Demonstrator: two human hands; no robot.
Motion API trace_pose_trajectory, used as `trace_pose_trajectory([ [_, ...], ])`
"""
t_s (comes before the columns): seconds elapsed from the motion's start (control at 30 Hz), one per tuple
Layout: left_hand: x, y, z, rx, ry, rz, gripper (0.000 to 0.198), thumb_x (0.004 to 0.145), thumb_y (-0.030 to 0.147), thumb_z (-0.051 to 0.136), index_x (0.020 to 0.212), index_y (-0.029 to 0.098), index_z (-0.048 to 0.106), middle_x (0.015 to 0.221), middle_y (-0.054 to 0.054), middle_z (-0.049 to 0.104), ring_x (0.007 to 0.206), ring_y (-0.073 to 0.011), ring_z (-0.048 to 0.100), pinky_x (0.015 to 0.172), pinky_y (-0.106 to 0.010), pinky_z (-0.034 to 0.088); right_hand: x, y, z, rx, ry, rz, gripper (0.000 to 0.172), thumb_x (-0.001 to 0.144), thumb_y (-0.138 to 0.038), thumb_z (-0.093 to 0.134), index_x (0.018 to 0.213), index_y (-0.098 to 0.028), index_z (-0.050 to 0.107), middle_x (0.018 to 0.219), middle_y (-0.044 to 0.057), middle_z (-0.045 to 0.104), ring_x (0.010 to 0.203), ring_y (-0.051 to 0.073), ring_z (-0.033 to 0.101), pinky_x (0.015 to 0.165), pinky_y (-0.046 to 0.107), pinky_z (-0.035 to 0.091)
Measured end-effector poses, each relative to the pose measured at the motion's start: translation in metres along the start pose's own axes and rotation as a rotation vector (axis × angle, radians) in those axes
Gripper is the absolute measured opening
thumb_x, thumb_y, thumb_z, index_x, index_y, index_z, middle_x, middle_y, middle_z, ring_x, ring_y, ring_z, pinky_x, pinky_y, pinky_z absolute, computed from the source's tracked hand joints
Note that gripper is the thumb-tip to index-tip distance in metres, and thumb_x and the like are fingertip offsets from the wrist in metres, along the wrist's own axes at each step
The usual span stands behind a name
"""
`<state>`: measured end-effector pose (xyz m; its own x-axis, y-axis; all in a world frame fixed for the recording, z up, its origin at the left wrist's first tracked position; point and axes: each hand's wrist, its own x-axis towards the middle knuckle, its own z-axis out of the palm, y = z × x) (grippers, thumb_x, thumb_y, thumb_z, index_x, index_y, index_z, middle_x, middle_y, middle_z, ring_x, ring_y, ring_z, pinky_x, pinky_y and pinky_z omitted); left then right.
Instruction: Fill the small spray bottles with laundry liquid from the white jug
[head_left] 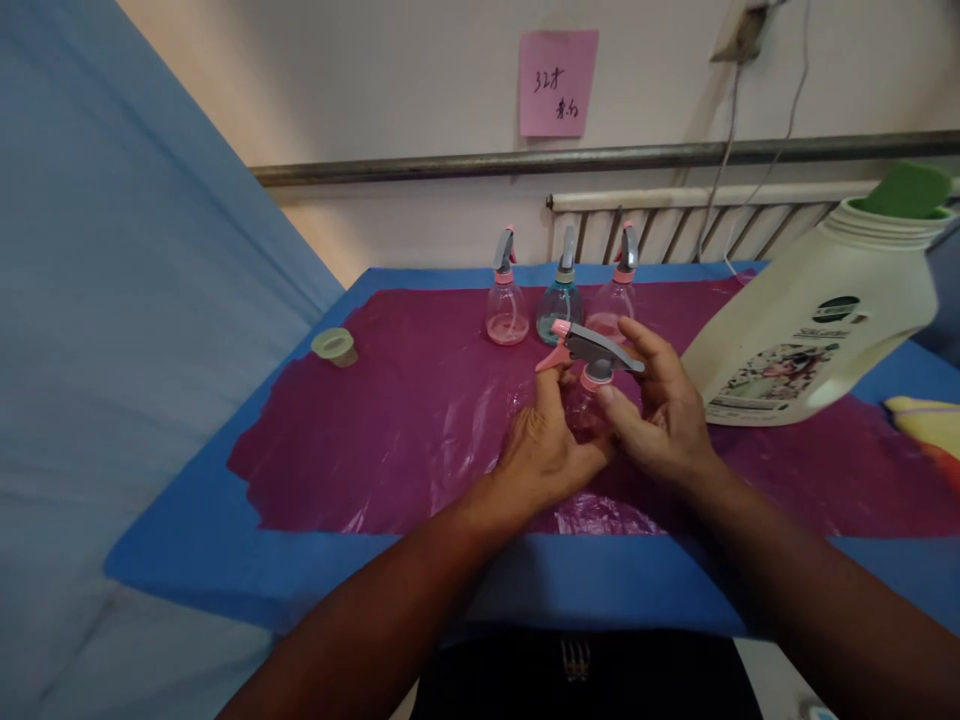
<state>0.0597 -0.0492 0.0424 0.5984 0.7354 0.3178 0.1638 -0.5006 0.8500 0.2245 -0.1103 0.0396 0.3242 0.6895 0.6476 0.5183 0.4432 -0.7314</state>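
Pointing nozzle [561,327] leftward, spray bottle [596,352] nearly upright; left hand [541,440], right hand [666,412] grip clasping it.

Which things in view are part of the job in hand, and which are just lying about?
Likely in the job:
- held bottle
- left pink bottle
- blue bottle
- right pink bottle
- open jug

Probably just about:
- cup, role unclear
- wall note
- cables

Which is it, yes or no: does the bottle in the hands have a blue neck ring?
No, the bottle between the left hand and right hand has a pink neck ring.
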Motion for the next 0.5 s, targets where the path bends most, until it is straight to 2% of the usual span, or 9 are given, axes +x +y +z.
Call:
trace_pose_trajectory([
  [0.1,-0.0004,0.0009,-0.0006,0.032,-0.010,-0.021,0.099,0.087,0.033,0.091,0.167,0.029,0.033,0.160,-0.017,0.062,0.137,-0.0381,0.074,0.114,-0.060,0.063,0.0015,0.0024,0.0023,-0.039,0.054,0.027,0.079,0.094,-0.032,0.088,0.166,-0.036,0.056,0.158,0.010,0.067,0.141,0.030,0.070,0.128,0.060,0.055],
  [0.17,-0.0006,0.0015,-0.0010,0.041,-0.014,-0.019,0.098,0.087,0.033,0.090,0.166,0.030,0.034,0.158,-0.016,0.063,0.133,-0.0374,0.076,0.111,-0.059,0.065,0.0011,0.0014,0.0032,-0.019,0.073,0.049,0.077,0.095,-0.032,0.088,0.165,-0.036,0.056,0.155,0.009,0.069,0.136,0.029,0.073,0.126,0.059,0.057],
  [0.33,-0.0001,0.0023,-0.0022,0.036,-0.030,-0.030,0.098,0.088,0.041,0.092,0.166,0.031,0.033,0.154,-0.015,0.066,0.126,-0.0373,0.078,0.106,-0.058,0.066,-0.0022,-0.0033,-0.0005,0.044,-0.017,0.049,0.076,0.105,-0.029,0.071,0.175,-0.040,0.045,0.173,0.009,0.058,0.151,0.031,0.066,0.129,0.059,0.055],
  [0.5,0.0000,0.0022,-0.0012,0.034,-0.024,-0.015,0.099,0.087,0.037,0.092,0.167,0.031,0.032,0.156,-0.015,0.065,0.130,-0.0372,0.076,0.109,-0.058,0.065,-0.0003,0.0008,-0.0008,-0.049,0.024,0.019,0.083,0.097,-0.034,0.084,0.172,-0.039,0.048,0.164,0.009,0.064,0.149,0.033,0.066,0.132,0.064,0.051],
])
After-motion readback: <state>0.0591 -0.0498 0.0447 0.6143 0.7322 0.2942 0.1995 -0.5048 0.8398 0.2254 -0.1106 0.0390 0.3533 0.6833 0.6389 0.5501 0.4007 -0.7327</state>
